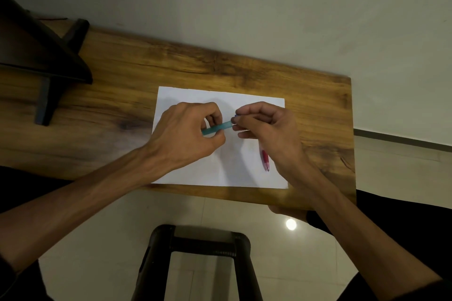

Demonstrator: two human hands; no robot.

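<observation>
A white sheet of paper [200,173] lies on the wooden table [122,76]. Above the sheet, my left hand [186,134] grips a teal pen [217,127] by its left part, thumb and fingers curled round the barrel. My right hand [266,127] pinches the pen's right end, where a small blue tip or cap shows between the fingertips. A red pen [265,159] lies on the paper under my right wrist, partly hidden by the hand.
A black stand [49,61] occupies the table's left side. The table's right edge and near edge are close to the paper. Below the near edge, a black stool or frame [200,247] stands on the tiled floor. A wall runs behind the table.
</observation>
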